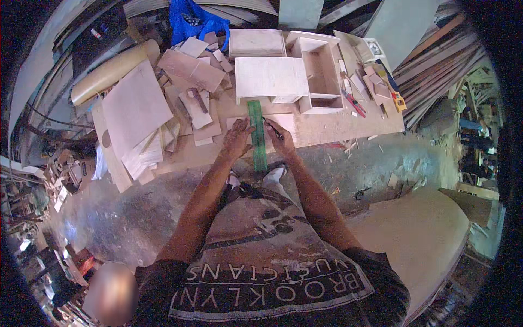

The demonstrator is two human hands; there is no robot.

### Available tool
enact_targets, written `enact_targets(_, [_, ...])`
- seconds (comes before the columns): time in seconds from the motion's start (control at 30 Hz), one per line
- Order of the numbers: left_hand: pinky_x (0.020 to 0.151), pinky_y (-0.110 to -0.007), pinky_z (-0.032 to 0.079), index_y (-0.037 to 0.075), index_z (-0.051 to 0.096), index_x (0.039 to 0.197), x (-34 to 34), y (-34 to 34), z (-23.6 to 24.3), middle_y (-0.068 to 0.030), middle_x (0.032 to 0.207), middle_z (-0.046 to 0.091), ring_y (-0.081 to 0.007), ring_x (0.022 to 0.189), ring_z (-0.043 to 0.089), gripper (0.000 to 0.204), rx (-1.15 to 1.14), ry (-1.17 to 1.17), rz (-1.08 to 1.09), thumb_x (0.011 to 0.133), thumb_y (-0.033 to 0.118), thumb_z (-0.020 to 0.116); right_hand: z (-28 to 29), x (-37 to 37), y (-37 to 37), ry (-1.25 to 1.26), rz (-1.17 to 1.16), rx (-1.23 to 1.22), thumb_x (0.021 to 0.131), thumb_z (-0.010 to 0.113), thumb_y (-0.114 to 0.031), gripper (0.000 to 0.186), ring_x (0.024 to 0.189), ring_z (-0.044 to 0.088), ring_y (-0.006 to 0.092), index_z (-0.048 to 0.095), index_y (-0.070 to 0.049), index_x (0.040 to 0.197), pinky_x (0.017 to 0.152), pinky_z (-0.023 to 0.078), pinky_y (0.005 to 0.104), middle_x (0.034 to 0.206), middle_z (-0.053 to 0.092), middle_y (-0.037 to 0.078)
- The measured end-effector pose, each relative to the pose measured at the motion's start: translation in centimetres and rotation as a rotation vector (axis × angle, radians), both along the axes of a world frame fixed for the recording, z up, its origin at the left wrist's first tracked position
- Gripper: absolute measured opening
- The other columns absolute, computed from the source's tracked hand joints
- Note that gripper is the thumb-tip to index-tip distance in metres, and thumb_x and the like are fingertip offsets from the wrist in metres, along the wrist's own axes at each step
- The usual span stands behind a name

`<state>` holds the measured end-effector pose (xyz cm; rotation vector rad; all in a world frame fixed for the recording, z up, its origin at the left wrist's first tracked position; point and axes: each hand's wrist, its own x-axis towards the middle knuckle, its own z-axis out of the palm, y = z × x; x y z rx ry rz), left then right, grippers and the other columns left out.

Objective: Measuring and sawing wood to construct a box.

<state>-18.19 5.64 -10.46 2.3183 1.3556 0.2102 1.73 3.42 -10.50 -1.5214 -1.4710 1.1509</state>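
A green ruler [256,144] lies lengthwise over a pale wooden board [283,122] at the worktable's near edge, its near end overhanging. My left hand [237,139] rests along the ruler's left side, fingers spread on the board and against the ruler. My right hand [281,140] grips a dark pen or pencil [275,129] just right of the ruler, its point near the ruler's edge. Behind them stand a white-topped wooden piece [269,73] and an open wooden box [321,71].
Plywood offcuts [185,71], a paper-coloured roll [98,82] and large sheets crowd the table's left. Red-handled tools [354,103] lie right, with stacked planks beyond. A blue bag [190,22] sits behind. A large board [414,245] is at lower right. A person's blurred head [111,291] appears lower left.
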Motion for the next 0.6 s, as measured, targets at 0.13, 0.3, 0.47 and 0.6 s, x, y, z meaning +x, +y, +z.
enact_targets(0.13, [0.104,-0.045,0.041,0.017,0.055,0.126,-0.3,0.1,-0.5,-0.0107,0.147,0.036,-0.0313,0.132,0.036,0.069,-0.009,0.026,-0.009,0.063,0.022,0.083,0.1,-0.1,0.7,0.063,0.035,0.066,0.098,0.053,-0.02,0.035,0.107,0.057,0.0147,0.055,-0.001,0.127,0.093,0.043,0.0271,0.117,0.064,0.012])
enact_targets(0.3, [0.102,-0.047,0.042,0.017,0.055,0.126,0.0,0.1,-0.3,-0.0094,0.147,0.036,-0.0309,0.131,0.037,0.068,-0.04,0.042,-0.014,0.064,0.02,0.082,-0.2,0.2,0.6,0.134,-0.009,-0.028,0.098,0.054,-0.019,0.034,0.106,0.057,0.0142,0.056,-0.001,0.127,0.092,0.044,0.0275,0.117,0.064,0.012])
enact_targets(0.47, [0.102,-0.048,0.042,0.018,0.055,0.126,-0.2,0.3,-1.2,-0.0087,0.149,0.034,-0.0303,0.134,0.035,0.066,-0.009,0.02,0.008,0.065,0.019,0.082,0.5,1.2,1.1,-0.063,0.061,-0.018,0.096,0.056,-0.019,0.03,0.097,0.063,0.0185,0.062,-0.002,0.12,0.086,0.048,0.031,0.107,0.068,0.014])
enact_targets(0.6, [0.103,-0.048,0.042,0.018,0.055,0.126,-0.1,0.2,-1.3,-0.0089,0.15,0.033,-0.0302,0.136,0.033,0.067,-0.059,-0.013,0.015,0.065,0.021,0.082,2.8,1.6,-1.4,-0.319,0.218,-0.026,0.091,0.06,-0.018,0.026,0.084,0.066,0.0293,0.066,-0.004,0.112,0.077,0.051,0.0365,0.095,0.067,0.02])
